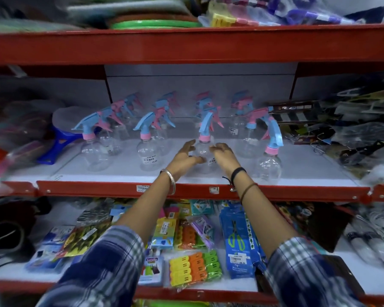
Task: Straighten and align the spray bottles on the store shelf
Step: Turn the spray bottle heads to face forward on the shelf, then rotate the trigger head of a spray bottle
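Note:
Several clear spray bottles with blue and pink trigger heads stand in rough rows on the white middle shelf. One bottle stands upright at the front middle, between my two hands. My left hand is at its left side and my right hand at its right side, fingers spread and curved around the body; I cannot tell whether they touch it. Another front bottle stands further right, nearer the shelf edge. Two more front bottles stand to the left.
A red shelf lip runs along the front. A blue plastic item lies at the left, dark packaged goods at the right. The shelf below holds clothes pegs and a scissors pack.

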The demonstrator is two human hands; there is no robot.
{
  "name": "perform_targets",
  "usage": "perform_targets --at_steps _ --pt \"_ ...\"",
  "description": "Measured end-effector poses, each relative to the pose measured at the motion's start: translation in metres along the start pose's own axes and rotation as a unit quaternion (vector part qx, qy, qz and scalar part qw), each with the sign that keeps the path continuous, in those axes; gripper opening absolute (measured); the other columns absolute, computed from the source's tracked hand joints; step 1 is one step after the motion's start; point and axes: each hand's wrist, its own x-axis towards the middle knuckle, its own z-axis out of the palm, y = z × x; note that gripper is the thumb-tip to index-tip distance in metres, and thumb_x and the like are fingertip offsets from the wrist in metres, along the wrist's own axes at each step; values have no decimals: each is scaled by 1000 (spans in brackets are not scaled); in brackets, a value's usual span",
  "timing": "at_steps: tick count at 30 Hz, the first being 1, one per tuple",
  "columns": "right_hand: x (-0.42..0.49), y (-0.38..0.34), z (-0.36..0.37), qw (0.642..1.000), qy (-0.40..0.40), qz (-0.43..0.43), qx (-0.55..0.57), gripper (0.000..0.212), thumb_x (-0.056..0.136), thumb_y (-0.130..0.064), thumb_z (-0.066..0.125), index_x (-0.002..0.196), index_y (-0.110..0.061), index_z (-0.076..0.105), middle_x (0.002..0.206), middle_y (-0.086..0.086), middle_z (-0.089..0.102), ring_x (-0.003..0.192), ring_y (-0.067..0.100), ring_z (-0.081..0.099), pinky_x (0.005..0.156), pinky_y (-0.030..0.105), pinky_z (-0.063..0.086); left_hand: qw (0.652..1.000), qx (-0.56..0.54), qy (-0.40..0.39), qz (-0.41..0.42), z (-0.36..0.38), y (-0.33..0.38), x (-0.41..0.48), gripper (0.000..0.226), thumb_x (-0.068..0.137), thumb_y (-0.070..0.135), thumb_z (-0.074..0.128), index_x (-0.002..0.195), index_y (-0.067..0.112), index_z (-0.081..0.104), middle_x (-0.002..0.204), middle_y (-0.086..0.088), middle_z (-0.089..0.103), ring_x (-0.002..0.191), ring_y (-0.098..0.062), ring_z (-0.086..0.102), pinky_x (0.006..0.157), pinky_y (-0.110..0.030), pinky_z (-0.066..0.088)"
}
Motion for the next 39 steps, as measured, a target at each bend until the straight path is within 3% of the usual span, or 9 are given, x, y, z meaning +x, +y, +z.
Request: perform_targets --at_steps 4,9,17,24,26,29,33,36,39 --pt "-4 -4 5 1000 14 -4 7 43 90 -28 50 128 -8 45 131 13 53 106 24 51 85 29 37 999 22 -3 22 -6 1 -1 66 73 19 73 132 22 43 132 -10 50 116 -27 54 88 -34 46" --pt "-17 -5 -2 998 33 -45 3 39 89 -30 52 120 -7 51 121 11 58 102 21 53 81 29 40 995 66 -26 74 -11 10 -18 62 72 26 75 128 23 49 120 -5 53 111 -25 56 95 -39 48" --pt "-45 3 -4 997 34 -75 4 36 89 -31 53 116 -7 53 112 5 56 91 15 53 59 18 41 988 108 -21 109 -9 12 -49 58 74 26 74 126 27 48 125 -8 53 100 -28 62 83 -34 52" --pt "-55 6 -5 997 18 -69 -43 39 92 -31 48 123 -7 49 117 7 55 95 18 53 70 26 47 984 123 -18 130 -5 11 -56 60 78 22 70 132 20 44 131 -11 51 108 -20 53 85 -27 45" --pt "-56 8 -4 995 31 -64 -64 45 91 -35 48 126 -6 47 125 10 54 104 23 55 85 36 49 984 126 -13 121 -6 8 -58 64 78 24 69 134 20 39 135 -10 46 113 -22 51 89 -29 45" --pt "-68 17 4 984 123 -92 -94 48 87 -36 54 125 -9 45 132 14 43 118 30 47 102 44 41 990 77 51 109 -13 0 -64 59 80 21 66 132 18 38 137 -7 39 115 -21 47 89 -32 45" --pt "-100 12 28 946 245 -204 -66 30 85 -24 57 112 -11 52 115 7 47 106 26 48 95 41 42 957 -23 247 150 -46 -9 -70 31 84 13 58 113 16 49 122 -5 49 106 -19 52 87 -34 49" --pt "-104 -6 61 945 181 -271 -36 20 86 -22 55 104 -13 55 103 -1 49 92 19 50 81 30 45 935 -10 324 145 -82 -20 -63 28 86 13 55 112 9 47 118 -7 47 104 -20 50 90 -41 49" --pt "-85 -21 94 960 87 -266 -34 20 87 -19 55 106 -12 55 105 0 52 95 19 54 80 27 47 946 18 302 117 -110 -34 -48 38 86 18 57 120 7 42 125 -9 39 116 -24 43 102 -41 40"
